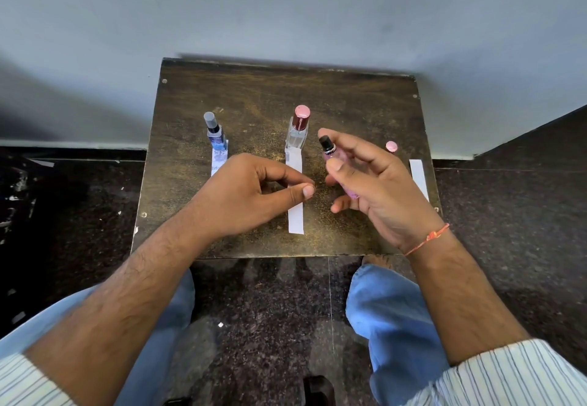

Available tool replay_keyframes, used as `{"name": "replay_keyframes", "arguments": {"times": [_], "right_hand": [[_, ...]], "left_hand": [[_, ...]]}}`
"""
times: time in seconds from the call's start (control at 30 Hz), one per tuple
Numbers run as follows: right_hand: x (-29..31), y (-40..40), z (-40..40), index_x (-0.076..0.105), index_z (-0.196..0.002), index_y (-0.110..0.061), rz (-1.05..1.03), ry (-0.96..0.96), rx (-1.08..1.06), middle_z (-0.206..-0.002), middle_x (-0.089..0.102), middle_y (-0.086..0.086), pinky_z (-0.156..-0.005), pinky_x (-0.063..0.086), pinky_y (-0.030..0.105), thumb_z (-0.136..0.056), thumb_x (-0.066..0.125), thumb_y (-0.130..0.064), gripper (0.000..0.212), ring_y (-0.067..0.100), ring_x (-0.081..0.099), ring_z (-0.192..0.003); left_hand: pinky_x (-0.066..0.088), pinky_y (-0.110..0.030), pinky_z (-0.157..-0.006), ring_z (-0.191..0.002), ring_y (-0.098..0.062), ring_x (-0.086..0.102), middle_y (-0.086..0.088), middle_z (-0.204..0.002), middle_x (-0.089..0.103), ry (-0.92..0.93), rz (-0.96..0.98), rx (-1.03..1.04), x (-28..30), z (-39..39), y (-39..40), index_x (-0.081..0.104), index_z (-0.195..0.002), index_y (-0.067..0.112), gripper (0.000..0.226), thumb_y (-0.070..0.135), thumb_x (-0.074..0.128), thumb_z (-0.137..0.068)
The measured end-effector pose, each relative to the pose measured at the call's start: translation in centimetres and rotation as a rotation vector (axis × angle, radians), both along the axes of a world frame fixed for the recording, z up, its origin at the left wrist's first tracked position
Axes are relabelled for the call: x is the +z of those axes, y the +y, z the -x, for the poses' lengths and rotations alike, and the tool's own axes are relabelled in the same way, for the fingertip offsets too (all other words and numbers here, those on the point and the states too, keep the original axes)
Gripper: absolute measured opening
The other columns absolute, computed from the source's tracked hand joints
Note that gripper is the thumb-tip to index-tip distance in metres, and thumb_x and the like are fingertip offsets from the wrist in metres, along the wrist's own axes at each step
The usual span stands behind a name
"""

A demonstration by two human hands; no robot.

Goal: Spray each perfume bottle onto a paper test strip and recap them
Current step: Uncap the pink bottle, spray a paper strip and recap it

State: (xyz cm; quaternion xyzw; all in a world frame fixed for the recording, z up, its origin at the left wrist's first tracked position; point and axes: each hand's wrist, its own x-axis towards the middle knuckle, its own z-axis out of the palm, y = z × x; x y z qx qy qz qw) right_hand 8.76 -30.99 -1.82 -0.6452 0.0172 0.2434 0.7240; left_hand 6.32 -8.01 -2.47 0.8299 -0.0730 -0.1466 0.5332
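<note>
Above the small dark brown wooden surface [254, 94], the right hand [378, 183] holds a small pink perfume bottle [336, 164] with its black spray nozzle bare, thumb and curled fingers wrapped round the body, the nozzle pointing up and away from the person. Its round pink cap [391, 146] sits on the surface behind the right hand, near the far end of a white paper strip [418, 178] that lies along the right edge. The left hand [251, 195] hovers just left of the bottle, thumb and forefinger tips pressed together; whether they pinch anything is too small to tell. Under that hand lies a second white paper strip [295, 215], which runs from the base of a clear glass bottle with a pink-topped cap [298, 129] toward the near edge. Farther left stands a blue perfume bottle with a grey cap [214, 132], upright and capped, on the far end of a third white strip with blue marks [218, 164]. An orange thread bracelet [428, 238] circles the right wrist. Blue trousers [397, 326] and a dark speckled floor [270, 326] show below.
</note>
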Motion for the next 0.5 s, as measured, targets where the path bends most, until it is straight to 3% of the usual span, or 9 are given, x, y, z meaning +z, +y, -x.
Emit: {"name": "replay_keyframes", "arguments": {"times": [0.13,0.27,0.4,0.5], "right_hand": [[-0.31,-0.27,-0.08,0.072,-0.136,-0.017,0.054,-0.095,0.072,-0.122,0.075,-0.006,-0.062,0.063,0.032,-0.081,0.083,-0.014,0.056,0.008,0.068,-0.098],[-0.63,-0.53,-0.23,0.073,-0.133,-0.015,0.138,-0.15,0.127,-0.104,0.074,-0.007,-0.064,0.06,0.028,-0.079,0.091,-0.005,0.058,0.013,0.068,-0.088],[-0.93,-0.84,-0.48,0.076,-0.127,-0.022,0.261,-0.234,0.171,-0.107,0.073,-0.015,-0.088,0.06,0.029,-0.076,0.096,-0.006,0.057,0.008,0.07,-0.097],[-0.86,-1.05,-0.56,0.077,-0.122,-0.024,0.336,-0.291,0.186,-0.12,0.073,-0.005,-0.099,0.058,0.029,-0.074,0.099,-0.011,0.054,0.01,0.071,-0.106]], "left_hand": [[0.031,-0.003,-0.05,-0.042,0.005,0.048,0.031,-0.049,0.058,-0.018,-0.002,0.034,-0.2,-0.16,0.2,0.085,-0.11,0.019,0.014,0.024,0.078,-0.098],[0.03,-0.006,-0.05,-0.04,0.003,0.043,0.029,-0.046,0.055,-0.043,-0.02,0.094,-0.47,-0.27,0.39,0.085,-0.11,0.026,0.016,0.03,0.081,-0.095],[0.032,-0.015,-0.052,-0.04,-0.002,0.035,0.025,-0.044,0.052,-0.068,0.015,0.124,-0.63,-0.25,0.47,0.083,-0.114,0.031,0.026,0.042,0.082,-0.09],[0.029,-0.015,-0.05,-0.038,-0.003,0.034,0.023,-0.041,0.049,-0.062,0.023,0.118,-0.65,-0.2,0.43,0.083,-0.111,0.032,0.022,0.037,0.085,-0.089]]}}
